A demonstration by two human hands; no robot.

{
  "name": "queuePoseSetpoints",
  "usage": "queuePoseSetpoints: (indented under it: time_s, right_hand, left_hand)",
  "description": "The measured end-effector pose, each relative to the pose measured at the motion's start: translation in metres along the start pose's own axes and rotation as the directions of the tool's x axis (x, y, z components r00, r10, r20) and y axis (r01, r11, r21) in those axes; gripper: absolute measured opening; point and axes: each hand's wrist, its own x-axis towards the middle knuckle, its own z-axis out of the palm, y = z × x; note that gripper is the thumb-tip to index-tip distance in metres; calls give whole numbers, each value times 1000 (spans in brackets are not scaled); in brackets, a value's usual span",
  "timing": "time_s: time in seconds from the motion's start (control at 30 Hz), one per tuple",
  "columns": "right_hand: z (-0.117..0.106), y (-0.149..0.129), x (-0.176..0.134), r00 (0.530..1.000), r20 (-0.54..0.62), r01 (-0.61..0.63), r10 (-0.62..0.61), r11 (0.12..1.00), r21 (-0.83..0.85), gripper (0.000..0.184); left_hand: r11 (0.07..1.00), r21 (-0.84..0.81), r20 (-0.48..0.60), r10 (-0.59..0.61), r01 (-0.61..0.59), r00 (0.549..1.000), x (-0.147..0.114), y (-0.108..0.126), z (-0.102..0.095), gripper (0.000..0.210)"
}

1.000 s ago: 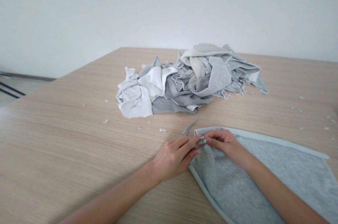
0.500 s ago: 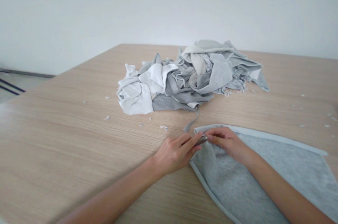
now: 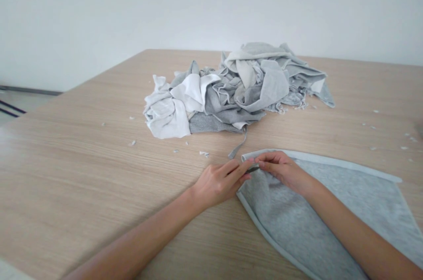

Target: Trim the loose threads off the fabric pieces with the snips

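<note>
Left hand (image 3: 220,184) holding metal tool (image 3: 253,168), right hand (image 3: 284,170) pinching grey cloth (image 3: 358,189)

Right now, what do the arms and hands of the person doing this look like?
Both forearms are slim and bare, with no sleeves in view. The left hand and right hand wear no gloves. I see no watch or bracelet on either wrist, and no rings on the fingers that show. The nails are too small to make out well.

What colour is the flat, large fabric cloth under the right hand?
Flat cloth: mottled light grey; the head view shows it.
</note>
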Motion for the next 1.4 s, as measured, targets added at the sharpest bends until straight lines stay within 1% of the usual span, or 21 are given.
queuePoseSetpoints:
  time_s: [0.17, 0.33, 0.7, 0.87, 1.27, 1.4]
  right_hand:
    - [0, -1, 0, 1000, 24, -4, 3, 1000, 25, 31]
    - [0, -3, 1, 999, 47, -9, 7, 999, 38, 30]
    - [0, -6, 0, 999, 24, -32, 30, 996, 86, 30]
    - [-2, -4, 1, 999, 17, -32, 31, 995, 99, 30]
    - [-4, -1, 2, 1000, 27, -12, 10, 995, 95, 27]
    - [-3, -1, 2, 1000, 23, -4, 2, 995, 95, 26]
  left_hand:
    - [1000, 26, 3, 6, -6, 1000, 1, -3, 4, 33]
    - [999, 28, 20, 21, -22, 1000, 1, -4, 3, 34]
    - [998, 50, 39, 42, -44, 998, 8, -4, 4, 39]
    - [997, 44, 36, 55, -56, 998, 10, -4, 4, 39]
    - [999, -43, 21, -7, 8, 1000, 7, -1, 7, 35]
    - [995, -99, 27, -31, 33, 999, 8, 1, 6, 35]
